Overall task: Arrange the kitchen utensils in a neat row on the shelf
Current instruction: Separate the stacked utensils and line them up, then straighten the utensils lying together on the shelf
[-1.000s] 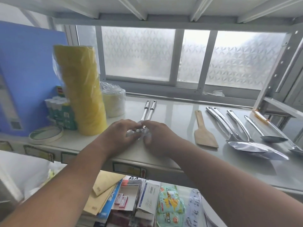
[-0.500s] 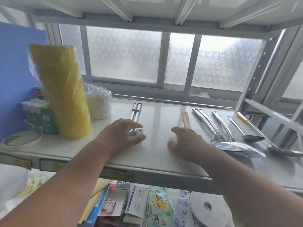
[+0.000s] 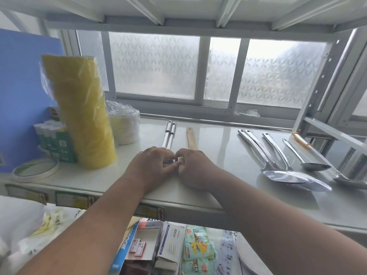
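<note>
Left hand point(image 3: 153, 165) fingers curling on the tongs point(image 3: 167, 135), right hand point(image 3: 195, 168) covering the wooden spatula point(image 3: 191, 136); shoving sideways is risking knocking either askew.

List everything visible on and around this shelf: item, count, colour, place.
shelf: 1, white, spans the view
metal-handled utensils: 2, silver, side by side at centre, near ends under the left hand
wooden spatula: 1, tan, just right of them, blade under the right hand
steel spatulas and spoons: 5 or 6, silver, loosely fanned at right; overlap hides the exact count
yellow tape stack: 1, plastic-wrapped, upright at left
white tape rolls: 1 wrapped stack, behind the yellow one
loose tape roll: 1, white, front left
glue stick box: 1, green
blue board: 1, far left
stationery and packets: several, mixed, lower shelf
left hand: on the metal handles, fingers curled
right hand: on the wooden spatula, touching the left hand
</note>
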{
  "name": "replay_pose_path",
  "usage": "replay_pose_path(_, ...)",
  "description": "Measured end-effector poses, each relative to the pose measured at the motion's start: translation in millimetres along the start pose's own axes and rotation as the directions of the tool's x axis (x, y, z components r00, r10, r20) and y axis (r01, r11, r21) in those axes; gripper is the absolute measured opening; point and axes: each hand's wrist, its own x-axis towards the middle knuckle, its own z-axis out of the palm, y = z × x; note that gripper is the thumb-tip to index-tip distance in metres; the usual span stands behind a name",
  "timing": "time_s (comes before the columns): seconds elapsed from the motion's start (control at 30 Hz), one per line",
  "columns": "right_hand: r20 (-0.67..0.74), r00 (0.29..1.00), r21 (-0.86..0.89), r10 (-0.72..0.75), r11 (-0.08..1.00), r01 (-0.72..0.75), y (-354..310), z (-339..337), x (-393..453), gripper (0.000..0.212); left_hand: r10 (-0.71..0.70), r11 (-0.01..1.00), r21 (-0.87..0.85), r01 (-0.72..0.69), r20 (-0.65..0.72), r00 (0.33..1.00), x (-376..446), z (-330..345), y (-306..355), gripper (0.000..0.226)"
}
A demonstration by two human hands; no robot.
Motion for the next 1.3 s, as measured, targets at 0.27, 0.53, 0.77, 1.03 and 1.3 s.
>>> replay_pose_path(0.27, -0.07, 0.994, 0.047, -0.08, 0.995, 0.083, 16.3, -27.0, -34.9, 0.05, 0.02, 0.986, 0.168, -0.013, -0.035, 0.999, -1.4, -3.8, 5.5, 0.042)
replay_pose_path(0.53, -0.275, 0.961, -0.204, -0.033, 0.979, -0.025, 94.5, -111.3, -106.9, 0.057, 0.312, 0.942, 0.12, -0.314, 0.03, 0.949, 23.4, 24.9, 104.3, 0.068)
replay_pose_path(0.77, -0.156, 0.968, -0.34, 0.196, 0.91, -0.239, 149.6, -133.6, -156.5, 0.073, 0.442, 0.897, -0.084, -0.434, 0.212, 0.872, 43.8, 76.4, 201.5, 0.065)
replay_pose_path(1.03, -0.146, 0.971, -0.235, 0.19, 0.947, -0.221, 176.3, -119.4, -155.9, 0.048, 0.403, 0.91, 0.005, -0.415, 0.221, 0.888, 47.2, 94.4, 221.9, 0.026)
replay_pose_path(1.3, -0.205, 0.977, -0.067, 0.06, 0.995, -0.075, 158.7, -91.4, -127.6, 0.056, 0.434, 0.896, -0.004, -0.443, 0.209, 0.876, 39.5, 68.4, 172.4, 0.029)
